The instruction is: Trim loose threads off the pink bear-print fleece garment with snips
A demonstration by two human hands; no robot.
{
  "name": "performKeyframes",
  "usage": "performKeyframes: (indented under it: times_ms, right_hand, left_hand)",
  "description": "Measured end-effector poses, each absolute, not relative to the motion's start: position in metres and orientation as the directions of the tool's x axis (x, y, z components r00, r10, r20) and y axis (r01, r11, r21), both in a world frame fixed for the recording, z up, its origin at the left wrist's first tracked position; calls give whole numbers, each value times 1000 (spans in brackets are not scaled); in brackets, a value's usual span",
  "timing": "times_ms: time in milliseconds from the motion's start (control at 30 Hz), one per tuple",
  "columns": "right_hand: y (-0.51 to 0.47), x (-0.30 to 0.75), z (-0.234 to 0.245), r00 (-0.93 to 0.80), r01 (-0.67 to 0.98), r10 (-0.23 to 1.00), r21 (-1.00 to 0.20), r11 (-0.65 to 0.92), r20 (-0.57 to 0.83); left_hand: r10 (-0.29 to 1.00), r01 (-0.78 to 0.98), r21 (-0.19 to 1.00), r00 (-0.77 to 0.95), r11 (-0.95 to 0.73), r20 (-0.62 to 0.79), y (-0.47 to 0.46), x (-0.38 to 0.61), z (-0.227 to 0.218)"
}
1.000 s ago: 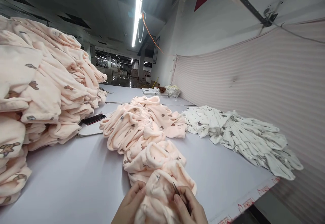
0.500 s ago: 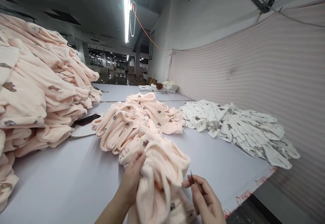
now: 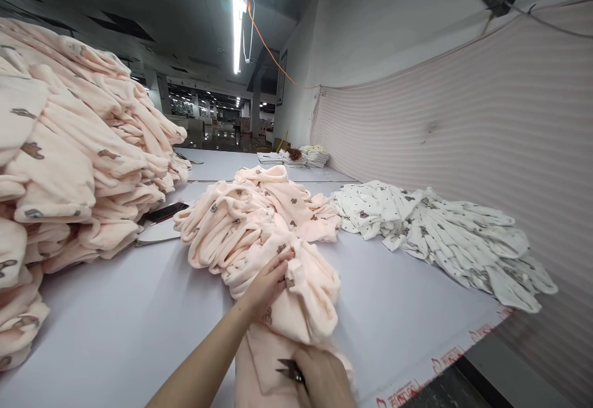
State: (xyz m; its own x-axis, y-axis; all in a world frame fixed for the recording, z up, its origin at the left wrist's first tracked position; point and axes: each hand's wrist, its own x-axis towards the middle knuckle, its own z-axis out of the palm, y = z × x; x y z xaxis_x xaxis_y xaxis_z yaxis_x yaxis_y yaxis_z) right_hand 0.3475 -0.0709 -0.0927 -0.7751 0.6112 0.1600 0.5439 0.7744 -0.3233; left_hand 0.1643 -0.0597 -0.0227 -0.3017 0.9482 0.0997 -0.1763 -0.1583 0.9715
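Note:
My left hand (image 3: 267, 284) reaches forward onto a bunched pale pink plush garment (image 3: 311, 303) with small brown animal prints, its fingers closed on a fold. In my right hand (image 3: 324, 376) is a pair of dark thread snips (image 3: 291, 371), blades pointing left. The snips are just over a flatter pink fabric piece (image 3: 259, 358) at the table's near side. The right fingertips are partly hidden by the hand. Beyond my left hand, more folded pink garments (image 3: 222, 216) lie in a heap that touches the bunched one.
A tall pile of pink garments (image 3: 69, 149) rises at left. Beside it lie a black phone (image 3: 167, 212) and a notepad (image 3: 155, 233). White printed garments (image 3: 445, 235) spread along the right, near the table edge (image 3: 445, 362). Stacked papers (image 3: 315, 156) stand farther back, and a striped cloth (image 3: 454, 124) hangs at right.
My left hand has moved forward and right with the bunched garment, uncovering the flatter pink piece. My right hand has come left and down over that piece with the snips.

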Motion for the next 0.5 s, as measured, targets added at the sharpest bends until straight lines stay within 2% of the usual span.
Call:
performKeyframes:
  times_ms: [67, 133, 200, 233, 267, 333, 367, 433, 500]
  right_hand:
    - [-62, 344, -75, -778, 502, 602, -397, 769, 182]
    - [-53, 342, -56, -775, 382, 596, -593, 709, 213]
    - [-46, 338, -44, -746, 229, 632, -808, 542, 212]
    - [-43, 335, -41, -728, 180, 659, -874, 450, 190]
    - [-40, 331, -40, -713, 165, 684, -910, 381, 157]
    - [-36, 321, -43, -696, 181, 712, -937, 298, 92]
    - [-35, 316, -45, -694, 189, 716, -941, 279, 73]
    - [-33, 308, -48, -687, 188, 724, -947, 261, 63]
    - [-32, 306, -46, -656, 184, 748, -940, 289, 102]
  left_hand:
    - [907, -69, 981, -397, -179, 137, -81, 158, -19]
    - [810, 67, 976, -548, -206, 208, -107, 157, -25]
    - [676, 166, 968, -693, -188, 250, -134, 164, -42]
    - [626, 187, 970, -741, -156, 244, -145, 171, -54]
    - [619, 186, 978, -759, -91, 201, -153, 180, -67]
    - [743, 230, 970, -662, 73, 101, -160, 200, -91]
    - [766, 194, 977, -640, 91, 56, -159, 208, -100]
    - [790, 13, 999, -612, -45, 43, -150, 218, -111]
    - [849, -193, 964, -526, -181, 54, -141, 213, -112]
